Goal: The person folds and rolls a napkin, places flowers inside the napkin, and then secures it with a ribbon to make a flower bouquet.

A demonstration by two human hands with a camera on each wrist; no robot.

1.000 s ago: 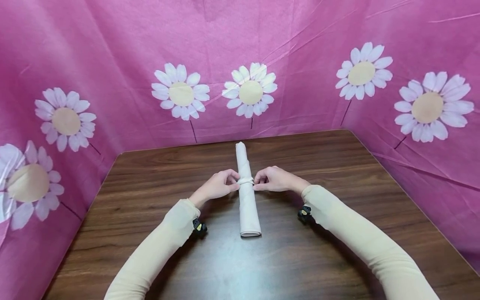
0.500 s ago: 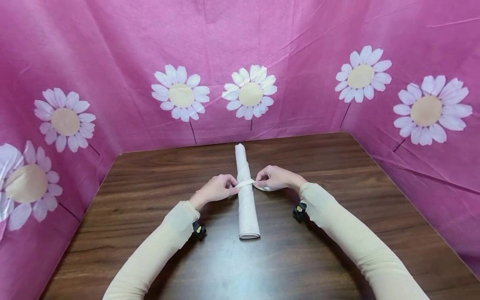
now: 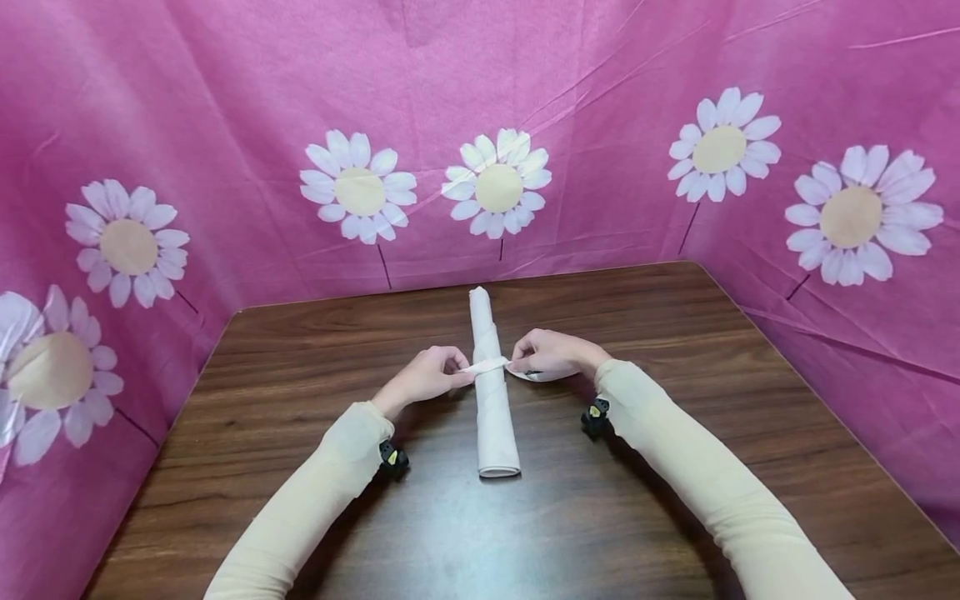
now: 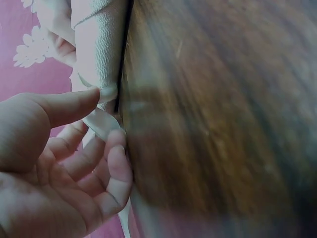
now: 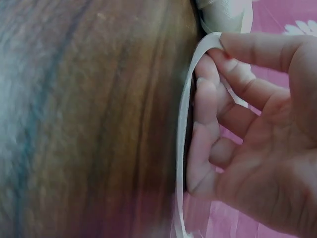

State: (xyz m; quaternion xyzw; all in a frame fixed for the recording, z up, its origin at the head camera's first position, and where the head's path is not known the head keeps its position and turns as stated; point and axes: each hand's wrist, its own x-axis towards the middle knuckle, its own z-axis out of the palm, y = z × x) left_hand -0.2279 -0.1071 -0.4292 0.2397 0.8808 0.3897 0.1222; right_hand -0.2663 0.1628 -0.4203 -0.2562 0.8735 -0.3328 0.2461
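A rolled white towel [image 3: 496, 429] lies lengthwise on the table, with a narrow white ribbon [image 3: 489, 365] around its middle. On the roll's left side, my left hand [image 3: 426, 375] pinches one part of the ribbon between thumb and fingers. The left wrist view shows this ribbon [image 4: 103, 123] at the fingertips, beside the towel's looped weave [image 4: 103, 47]. My right hand [image 3: 553, 354] pinches the other side of the ribbon close to the roll. From that pinch, a long tail of ribbon [image 5: 183, 129] hangs along the curled fingers in the right wrist view.
The dark wood-grain table [image 3: 315, 333] extends around the roll on all sides. A pink cloth [image 3: 600, 167] printed with white daisies hangs behind and along both sides of it. Small black cameras [image 3: 393, 459] sit at both sleeve cuffs.
Both hands have drawn slightly away from the roll, so ribbon now shows stretched between the left fingers and the towel. A tail of ribbon has come into view under the right hand.
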